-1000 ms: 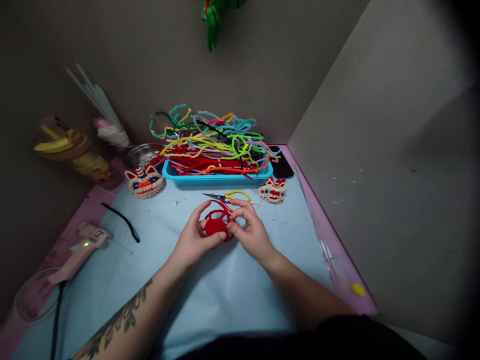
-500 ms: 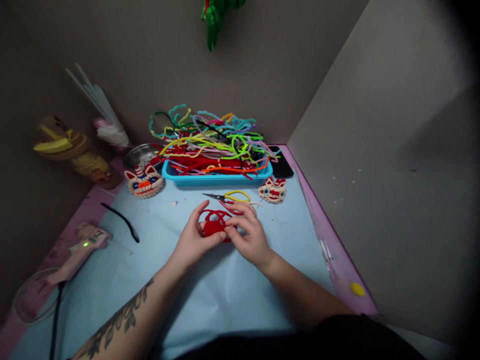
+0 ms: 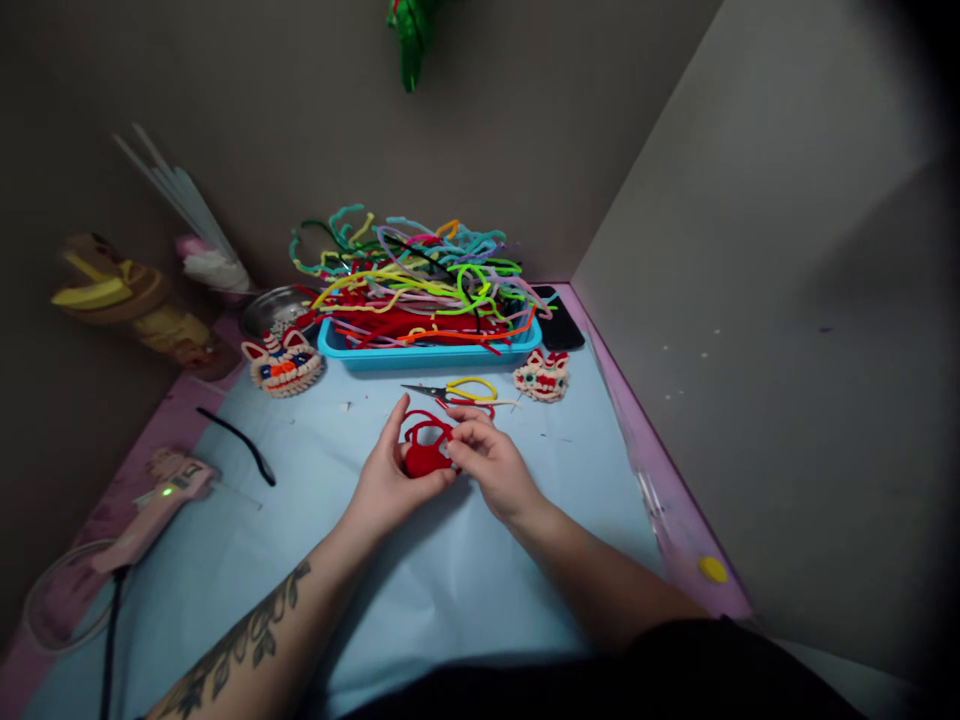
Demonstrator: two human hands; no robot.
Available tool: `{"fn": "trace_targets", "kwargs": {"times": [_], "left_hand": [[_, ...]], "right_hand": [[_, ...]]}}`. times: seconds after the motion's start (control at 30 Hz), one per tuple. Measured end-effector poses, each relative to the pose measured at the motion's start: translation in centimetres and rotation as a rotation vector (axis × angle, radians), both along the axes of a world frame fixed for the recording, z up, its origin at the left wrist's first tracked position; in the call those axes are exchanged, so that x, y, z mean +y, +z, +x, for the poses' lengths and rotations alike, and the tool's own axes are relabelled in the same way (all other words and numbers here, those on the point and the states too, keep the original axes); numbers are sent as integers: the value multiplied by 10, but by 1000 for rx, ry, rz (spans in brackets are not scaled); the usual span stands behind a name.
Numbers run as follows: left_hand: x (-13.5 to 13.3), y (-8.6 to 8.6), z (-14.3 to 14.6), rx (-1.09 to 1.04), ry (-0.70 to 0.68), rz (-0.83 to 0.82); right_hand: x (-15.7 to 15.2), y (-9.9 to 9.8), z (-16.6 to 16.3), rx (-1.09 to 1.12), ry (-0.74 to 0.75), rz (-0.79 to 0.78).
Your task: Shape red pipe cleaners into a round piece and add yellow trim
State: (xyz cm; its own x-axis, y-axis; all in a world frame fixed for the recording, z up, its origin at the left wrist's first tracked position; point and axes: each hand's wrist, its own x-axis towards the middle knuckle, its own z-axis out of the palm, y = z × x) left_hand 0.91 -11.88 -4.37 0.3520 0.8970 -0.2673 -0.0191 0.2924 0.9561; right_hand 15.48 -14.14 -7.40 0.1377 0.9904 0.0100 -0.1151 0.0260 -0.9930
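A person's left hand (image 3: 390, 478) and right hand (image 3: 491, 465) close together on a red pipe-cleaner piece (image 3: 425, 448), its solid bundle pinched between both sets of fingertips, thin loops rising just above them (the exact shape is hard to make out). Yellow-handled scissors (image 3: 459, 391) lie just beyond the fingers, before a blue tray (image 3: 427, 356) of pipe cleaners
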Motion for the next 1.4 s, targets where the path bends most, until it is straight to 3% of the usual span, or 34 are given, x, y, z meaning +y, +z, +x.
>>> {"fn": "trace_targets", "kwargs": {"times": [0.1,0.2,0.33,0.43,0.53,0.77,0.93,1.1,1.27,1.4], "left_hand": [[2,1,-1,-26,-17,-44],[4,1,-4,-55,-51,-101],[6,-1,-8,-113,-192,-180],[7,-3,-10,-138,-269,-193],[9,-3,-11,-115,-173,-121],[12,-3,-10,6,94,142],[10,-5,-6,65,97,150],[13,-8,-8,-27,117,36],[15,-8,-10,20,256,135],[13,-4,-10,13,321,200]], "right_hand": [[2,1,7,-26,-64,85],[5,7,19,-306,-120,273],[7,11,32,-676,15,496],[7,8,34,-763,114,587],[7,3,32,-704,92,572],[7,2,25,-541,-142,474],[8,0,21,-437,-135,398],[8,-5,25,-541,-141,487],[5,-7,26,-654,-239,569],[2,-5,26,-729,-174,641]]}}
